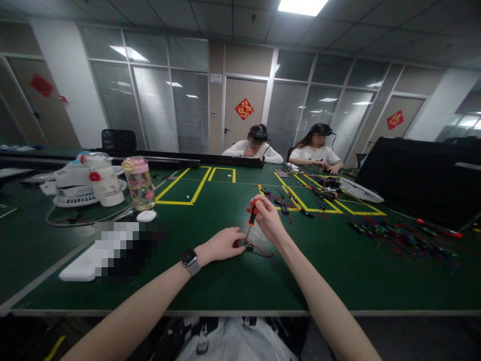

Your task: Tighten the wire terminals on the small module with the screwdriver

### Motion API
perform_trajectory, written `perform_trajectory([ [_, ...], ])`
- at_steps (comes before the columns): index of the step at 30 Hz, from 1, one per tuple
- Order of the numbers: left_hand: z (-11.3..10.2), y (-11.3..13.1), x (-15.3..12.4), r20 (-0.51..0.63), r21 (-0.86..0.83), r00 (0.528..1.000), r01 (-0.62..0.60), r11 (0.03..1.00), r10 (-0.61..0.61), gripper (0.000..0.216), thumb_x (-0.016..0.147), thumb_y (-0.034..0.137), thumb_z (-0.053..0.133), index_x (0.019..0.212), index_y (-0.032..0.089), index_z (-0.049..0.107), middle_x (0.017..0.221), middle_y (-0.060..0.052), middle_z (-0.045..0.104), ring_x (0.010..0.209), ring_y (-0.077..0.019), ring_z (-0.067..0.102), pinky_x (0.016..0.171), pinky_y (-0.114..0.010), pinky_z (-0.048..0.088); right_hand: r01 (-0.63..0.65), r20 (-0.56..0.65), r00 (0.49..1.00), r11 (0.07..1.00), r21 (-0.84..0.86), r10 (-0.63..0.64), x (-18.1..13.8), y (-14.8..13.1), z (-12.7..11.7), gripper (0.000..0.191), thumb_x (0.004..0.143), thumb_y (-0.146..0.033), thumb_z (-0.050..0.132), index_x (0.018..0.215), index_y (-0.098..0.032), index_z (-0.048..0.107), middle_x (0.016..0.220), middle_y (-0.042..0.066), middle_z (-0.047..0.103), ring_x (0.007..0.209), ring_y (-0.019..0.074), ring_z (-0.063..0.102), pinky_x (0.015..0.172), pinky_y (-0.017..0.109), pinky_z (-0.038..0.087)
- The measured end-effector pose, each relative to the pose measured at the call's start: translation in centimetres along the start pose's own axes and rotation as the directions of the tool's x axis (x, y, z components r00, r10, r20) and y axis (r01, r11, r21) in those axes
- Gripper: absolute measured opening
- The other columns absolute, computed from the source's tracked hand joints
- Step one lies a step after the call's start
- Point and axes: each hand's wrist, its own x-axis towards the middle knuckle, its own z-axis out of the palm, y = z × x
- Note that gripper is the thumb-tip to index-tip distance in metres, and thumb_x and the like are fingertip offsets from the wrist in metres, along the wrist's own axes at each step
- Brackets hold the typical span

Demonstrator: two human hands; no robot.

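Room: glass wall point(171, 100), door point(236, 131) beyond. Green surface point(225, 291) in front. Right hand point(269, 219): fingers wrapped tight round screwdriver point(253, 214), steep, tip down-left at circuit board point(247, 245). Left hand point(221, 244) nearer, thumb and fingers pinching board's left end on surface; board's long axis looks left-right.

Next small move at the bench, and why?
Probably a slight twist of the orange-and-black screwdriver: the right hand grips its handle, its shaft points down at the small circuit board, and the left hand appears to steady that board. Tip contact is too small to confirm.
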Motion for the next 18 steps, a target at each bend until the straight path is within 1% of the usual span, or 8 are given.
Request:
perform_trajectory([
  [3, 0.03, 0.0, 0.02, -0.003, -0.01, 1.0, -0.006, 1.0, 0.006, 0.021, 0.089, 0.031, 0.059, 0.105, 0.023, 0.068, 0.094, -0.003, 0.058, 0.081, -0.0172, 0.057, 0.07, -0.025, 0.042, -0.014, 0.013, 1.0, 1.0, -0.006, 0.014, -0.13, -0.2, 0.09, 0.025, 0.067, -0.037, 0.083, 0.085, -0.025, 0.07, 0.078, -0.004, 0.064, 0.069, 0.0106, 0.058, 0.078, 0.03, 0.053],
  [7, 0.1, -0.06, 0.05, -0.007, -0.013, 1.0, -0.017, 1.0, 0.017, 0.02, 0.088, 0.03, 0.059, 0.105, 0.023, 0.068, 0.094, -0.004, 0.058, 0.083, -0.0175, 0.057, 0.073, -0.025, 0.043, -0.068, 0.082, 0.994, 0.998, -0.015, 0.069, -0.45, -0.67, 0.42, 0.028, 0.072, -0.04, 0.08, 0.094, -0.025, 0.07, 0.081, -0.001, 0.068, 0.074, 0.0132, 0.062, 0.078, 0.029, 0.051],
  [10, 0.1, -0.09, 0.06, -0.007, -0.008, 1.0, -0.023, 1.0, 0.023, 0.019, 0.088, 0.03, 0.059, 0.104, 0.023, 0.068, 0.094, -0.004, 0.059, 0.083, -0.0178, 0.057, 0.072, -0.026, 0.043, -0.087, 0.101, 0.991, 0.996, -0.006, 0.088, -0.64, -0.68, 0.74, 0.029, 0.075, -0.043, 0.077, 0.096, -0.025, 0.068, 0.082, -0.001, 0.069, 0.073, 0.0125, 0.063, 0.075, 0.028, 0.051],
  [13, 0.06, -0.09, 0.06, -0.01, -0.002, 1.0, -0.02, 1.0, 0.02, 0.019, 0.088, 0.03, 0.059, 0.103, 0.022, 0.068, 0.095, -0.004, 0.059, 0.083, -0.018, 0.058, 0.072, -0.026, 0.043, -0.088, 0.097, 0.991, 0.996, 0.008, 0.087, -0.65, -0.47, 0.86, 0.027, 0.076, -0.044, 0.076, 0.092, -0.025, 0.067, 0.08, -0.001, 0.067, 0.071, 0.0119, 0.062, 0.075, 0.028, 0.051],
  [18, -0.04, 0.08, 0.07, -0.005, 0.006, 1.0, -0.011, 1.0, 0.011, 0.02, 0.088, 0.03, 0.06, 0.104, 0.022, 0.069, 0.096, -0.004, 0.059, 0.085, -0.0183, 0.059, 0.074, -0.027, 0.044, -0.017, 0.04, 0.999, 1.0, -0.007, 0.017, -0.43, -0.39, 0.55, 0.024, 0.07, -0.038, 0.082, 0.084, -0.025, 0.068, 0.08, -0.003, 0.064, 0.072, 0.0116, 0.059, 0.08, 0.031, 0.052],
])
